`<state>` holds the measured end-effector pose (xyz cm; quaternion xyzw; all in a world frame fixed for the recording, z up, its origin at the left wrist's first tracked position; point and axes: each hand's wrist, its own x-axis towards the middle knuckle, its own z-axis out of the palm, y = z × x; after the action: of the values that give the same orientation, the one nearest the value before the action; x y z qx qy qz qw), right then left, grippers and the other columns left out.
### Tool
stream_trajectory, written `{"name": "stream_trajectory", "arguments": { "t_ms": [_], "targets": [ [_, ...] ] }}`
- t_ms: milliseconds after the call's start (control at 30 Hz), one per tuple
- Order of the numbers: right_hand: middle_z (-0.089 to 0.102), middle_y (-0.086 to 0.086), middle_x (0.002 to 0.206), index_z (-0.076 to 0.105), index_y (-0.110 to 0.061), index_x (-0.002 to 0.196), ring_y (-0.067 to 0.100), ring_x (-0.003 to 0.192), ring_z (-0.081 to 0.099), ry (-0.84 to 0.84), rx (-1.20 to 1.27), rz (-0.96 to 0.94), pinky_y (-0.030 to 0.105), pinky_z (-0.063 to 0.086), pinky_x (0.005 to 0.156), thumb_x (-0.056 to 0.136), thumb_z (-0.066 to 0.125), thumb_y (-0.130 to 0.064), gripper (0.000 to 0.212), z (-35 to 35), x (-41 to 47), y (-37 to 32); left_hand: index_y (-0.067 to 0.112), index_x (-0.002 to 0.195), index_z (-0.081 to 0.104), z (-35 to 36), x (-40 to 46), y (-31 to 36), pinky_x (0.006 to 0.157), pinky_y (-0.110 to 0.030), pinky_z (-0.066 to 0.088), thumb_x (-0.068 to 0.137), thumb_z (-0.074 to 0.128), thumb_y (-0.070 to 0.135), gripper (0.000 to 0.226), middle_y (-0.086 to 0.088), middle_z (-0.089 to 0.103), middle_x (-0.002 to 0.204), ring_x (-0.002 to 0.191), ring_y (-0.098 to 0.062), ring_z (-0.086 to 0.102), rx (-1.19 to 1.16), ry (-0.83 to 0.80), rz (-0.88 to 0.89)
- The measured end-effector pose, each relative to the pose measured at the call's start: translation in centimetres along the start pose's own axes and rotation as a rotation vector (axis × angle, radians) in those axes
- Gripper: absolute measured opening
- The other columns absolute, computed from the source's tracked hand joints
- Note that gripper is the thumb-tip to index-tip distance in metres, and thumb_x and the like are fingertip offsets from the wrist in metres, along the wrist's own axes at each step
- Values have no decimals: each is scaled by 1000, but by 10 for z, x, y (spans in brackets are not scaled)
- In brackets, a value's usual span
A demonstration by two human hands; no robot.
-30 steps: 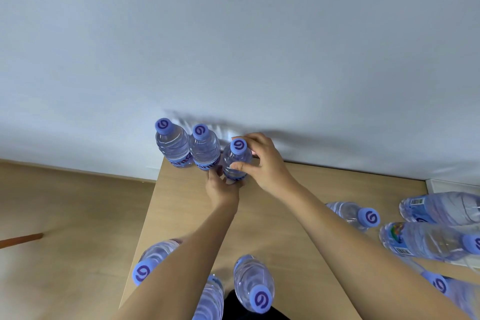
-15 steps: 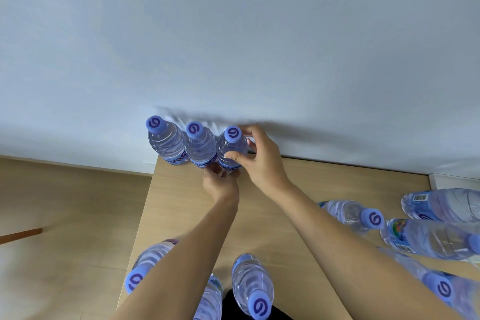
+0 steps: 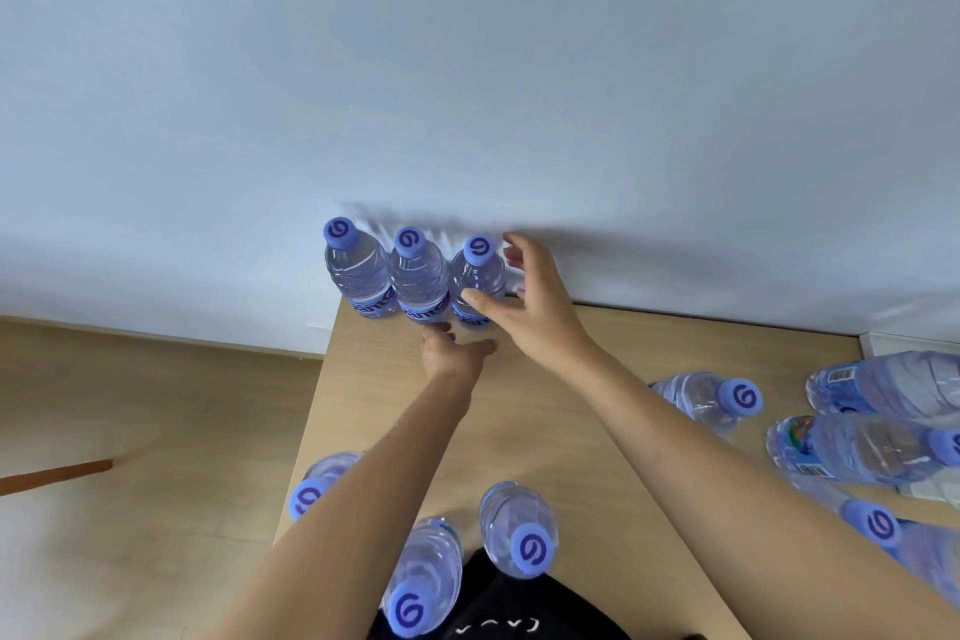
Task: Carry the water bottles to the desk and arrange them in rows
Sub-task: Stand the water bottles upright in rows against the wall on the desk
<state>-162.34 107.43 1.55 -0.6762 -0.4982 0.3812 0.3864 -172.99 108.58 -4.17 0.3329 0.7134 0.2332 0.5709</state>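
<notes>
A person is standing at a light wooden desk [image 3: 545, 437], both hands spread and holding nothing: the right hand [image 3: 530, 307] is hovering just beside the third bottle [image 3: 478, 281] of an upright row of three at the far left corner against the wall, while the left hand [image 3: 449, 353] is lying low by that bottle's base. To do this step well, they should be checking that the row is sitting straight and snug before reaching for another. Besides those three, eight bottles are waiting: three near the front edge and five at the right, at least two lying down.
</notes>
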Motion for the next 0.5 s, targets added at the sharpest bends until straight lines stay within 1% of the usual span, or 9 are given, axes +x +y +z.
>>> {"name": "stream_trajectory", "arguments": {
  "t_ms": [33, 100, 167, 200, 267, 300, 367, 433, 500],
  "targets": [
    [41, -5, 134, 38, -20, 143, 4, 124, 43, -14, 10, 21, 26, 41, 102, 83, 79, -32, 73, -4, -8, -2, 8, 128, 44, -5, -5, 2, 84, -32, 44, 77, 80, 9, 63, -9, 51, 121, 103, -24, 53, 7, -20, -26],
    [46, -11, 129, 45, -27, 134, 2, 118, 48, -44, 23, 27, 23, 41, 99, 85, 77, -34, 60, -13, -26, -4, 6, 129, 46, -17, -16, 5, 90, -37, 49, 84, 74, 15, 54, -11, 55, 118, 100, -26, 55, 5, -65, -58],
    [53, -16, 122, 51, -31, 125, -3, 113, 52, -92, 31, 38, 21, 42, 97, 87, 75, -36, 45, -22, -49, -6, 3, 125, 51, -27, -30, 10, 95, -40, 50, 90, 67, 17, 42, -12, 58, 112, 98, -25, 55, -27, -132, -41],
    [56, -16, 121, 54, -31, 125, -6, 114, 52, -124, 32, 54, 19, 42, 95, 87, 73, -38, 43, -26, -62, -7, 3, 122, 53, -32, -39, 11, 94, -40, 50, 92, 65, 17, 36, -12, 58, 108, 96, -23, 55, -40, -166, -17],
    [60, -13, 123, 56, -31, 126, -6, 115, 53, -192, 33, 82, 14, 42, 93, 89, 69, -43, 42, -29, -87, -8, 4, 114, 56, -40, -56, 13, 92, -38, 50, 93, 61, 15, 24, -8, 58, 102, 93, -21, 56, -34, -203, 53],
    [61, -11, 124, 56, -33, 126, -6, 116, 53, -223, 33, 90, 14, 42, 96, 90, 67, -44, 39, -29, -98, -8, 6, 109, 56, -45, -65, 14, 91, -37, 50, 94, 60, 14, 18, -6, 58, 99, 93, -21, 57, -26, -209, 92],
    [61, -11, 125, 55, -35, 123, -5, 118, 54, -284, 37, 102, 20, 42, 103, 89, 63, -47, 37, -29, -119, -9, 9, 102, 56, -54, -84, 12, 92, -38, 50, 94, 60, 13, 10, -3, 57, 94, 94, -21, 58, -12, -212, 157],
    [61, -16, 125, 56, -36, 122, -9, 120, 52, -348, 53, 113, 21, 41, 105, 83, 59, -57, 44, -28, -139, -8, 8, 104, 57, -62, -100, 9, 94, -40, 50, 95, 60, 14, 11, -3, 58, 93, 93, -21, 58, 10, -227, 213],
    [60, -19, 127, 55, -39, 123, -13, 121, 50, -408, 62, 121, 16, 39, 100, 79, 58, -62, 50, -28, -156, -3, 8, 105, 57, -70, -114, 4, 92, -38, 50, 95, 60, 14, 12, -3, 59, 93, 92, -20, 58, 29, -236, 263]
  ]
}}
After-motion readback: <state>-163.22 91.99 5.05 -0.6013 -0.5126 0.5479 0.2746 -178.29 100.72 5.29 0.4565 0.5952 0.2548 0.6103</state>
